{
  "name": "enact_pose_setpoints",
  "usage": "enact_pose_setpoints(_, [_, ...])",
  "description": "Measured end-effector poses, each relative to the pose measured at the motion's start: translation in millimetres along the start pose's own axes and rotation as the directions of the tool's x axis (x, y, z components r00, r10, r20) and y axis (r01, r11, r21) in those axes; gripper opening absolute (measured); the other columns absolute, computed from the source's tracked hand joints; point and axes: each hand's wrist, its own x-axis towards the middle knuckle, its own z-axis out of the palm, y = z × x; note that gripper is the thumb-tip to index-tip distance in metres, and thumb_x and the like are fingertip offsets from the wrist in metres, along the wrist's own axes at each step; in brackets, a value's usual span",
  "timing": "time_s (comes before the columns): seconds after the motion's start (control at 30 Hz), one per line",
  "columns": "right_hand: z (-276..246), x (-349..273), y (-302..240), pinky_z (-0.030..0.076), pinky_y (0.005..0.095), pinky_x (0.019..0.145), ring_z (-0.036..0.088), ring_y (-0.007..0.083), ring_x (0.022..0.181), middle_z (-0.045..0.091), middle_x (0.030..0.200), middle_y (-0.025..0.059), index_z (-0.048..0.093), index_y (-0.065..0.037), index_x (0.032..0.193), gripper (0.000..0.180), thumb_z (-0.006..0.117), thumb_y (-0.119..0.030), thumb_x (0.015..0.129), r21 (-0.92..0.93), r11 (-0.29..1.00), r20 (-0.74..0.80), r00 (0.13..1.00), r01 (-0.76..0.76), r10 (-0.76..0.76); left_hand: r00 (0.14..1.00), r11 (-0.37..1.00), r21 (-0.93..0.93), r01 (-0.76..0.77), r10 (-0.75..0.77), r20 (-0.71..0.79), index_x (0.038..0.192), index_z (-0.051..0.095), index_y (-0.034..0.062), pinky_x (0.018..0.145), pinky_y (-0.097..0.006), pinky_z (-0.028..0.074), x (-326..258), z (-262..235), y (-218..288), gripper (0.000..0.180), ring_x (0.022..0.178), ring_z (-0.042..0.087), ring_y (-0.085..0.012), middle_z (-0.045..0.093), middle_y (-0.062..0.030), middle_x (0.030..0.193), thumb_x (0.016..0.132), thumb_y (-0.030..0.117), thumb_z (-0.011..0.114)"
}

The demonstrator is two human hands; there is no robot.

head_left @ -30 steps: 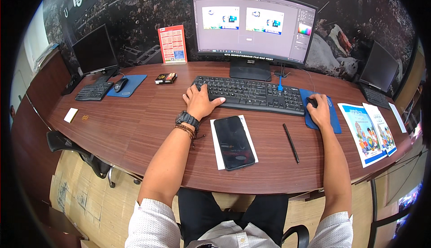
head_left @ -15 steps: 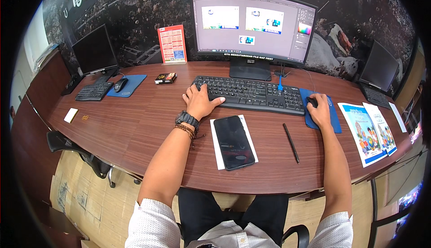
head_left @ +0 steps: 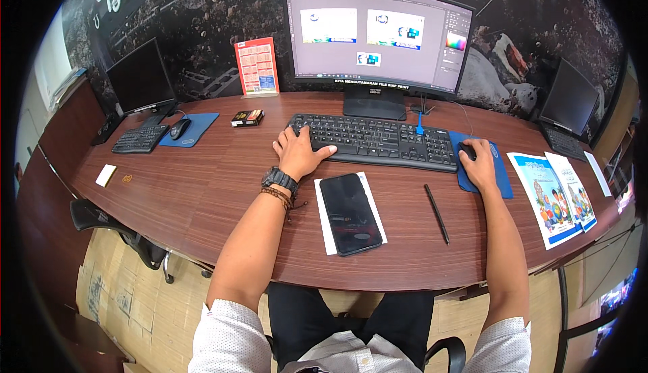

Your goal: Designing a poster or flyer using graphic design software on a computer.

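Observation:
My left hand (head_left: 298,154) rests at the left end of a black keyboard (head_left: 378,142), fingers spread over its keys and thumb stretched out along the front edge. Under my right hand (head_left: 480,164) is a black computer mouse (head_left: 466,150), mostly covered by the fingers, on a blue mouse pad (head_left: 503,182). Behind the keyboard, a wide curved monitor (head_left: 324,62) displays a design program with two large layouts and a smaller one. Between my forearms lies a dark smartphone (head_left: 351,214) on a white sheet, with a black pen (head_left: 437,214) to its right.
Printed colourful booklets (head_left: 545,201) lie at the right, near a second monitor (head_left: 571,96). On the left are another monitor (head_left: 140,76), a keyboard (head_left: 140,139) and a mouse (head_left: 179,128). A red calendar (head_left: 257,66) and a small dark box (head_left: 248,118) stand behind my left hand.

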Motion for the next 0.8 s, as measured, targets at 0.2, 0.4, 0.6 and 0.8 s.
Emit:
enact_pose_setpoints(0.2, [1.1, 0.5, 0.1, 0.047, 0.0427, 0.095, 0.058, 0.0347, 0.11, 0.057, 0.117, 0.0142, 0.065, -0.007, 0.11, 0.032, 0.067, -0.019, 0.081, -0.002, 1.0, 0.0, 1.0, -0.016, 0.016, 1.0, 1.0, 0.002, 0.006, -0.006, 0.009, 0.14, 0.047, -0.0015, 0.111, -0.057, 0.019, 0.1, -0.2, 0.2, 0.096, 0.134, 0.03, -0.0477, 0.04, -0.0336, 0.138, 0.076, 0.066, 0.071])
enact_pose_setpoints(0.4, [0.2, 0.6, 0.7, 0.046, 0.0423, 0.096, 0.057, 0.0345, 0.112, 0.056, 0.115, 0.0141, 0.064, -0.007, 0.108, 0.032, 0.065, -0.018, 0.079, -0.018, 0.999, -0.011, 0.999, -0.04, 0.04, 1.0, 1.0, -0.01, 0.006, -0.005, 0.015, 0.14, 0.046, -0.0015, 0.112, -0.057, 0.018, 0.5, 0.0, 0.0, 0.096, 0.134, 0.029, -0.0478, 0.039, -0.034, 0.138, 0.076, 0.066, 0.071])
enact_pose_setpoints(0.6, [-2.0, 0.3, -5.7, 0.046, 0.0425, 0.096, 0.057, 0.0343, 0.112, 0.056, 0.117, 0.014, 0.063, -0.008, 0.112, 0.034, 0.065, -0.018, 0.079, -0.045, 0.995, 0.011, 0.996, -0.084, 0.084, 1.0, 1.0, -0.004, 0.011, -0.011, 0.023, 0.14, 0.046, -0.0018, 0.111, -0.059, 0.017, 0.4, -0.6, 0.2, 0.096, 0.135, 0.028, -0.0481, 0.038, -0.0344, 0.139, 0.076, 0.065, 0.071])
enact_pose_setpoints(0.8, [-1.1, -0.4, -3.2, 0.046, 0.0427, 0.096, 0.056, 0.0345, 0.113, 0.056, 0.118, 0.0139, 0.063, -0.009, 0.113, 0.035, 0.065, -0.019, 0.08, -0.038, 0.997, 0.005, 0.997, -0.07, 0.071, 1.0, 1.0, -0.008, 0.012, -0.011, 0.019, 0.14, 0.046, -0.0016, 0.112, -0.058, 0.017, 0.1, -1.4, 1.3, 0.096, 0.135, 0.029, -0.0484, 0.038, -0.0347, 0.139, 0.076, 0.065, 0.071])
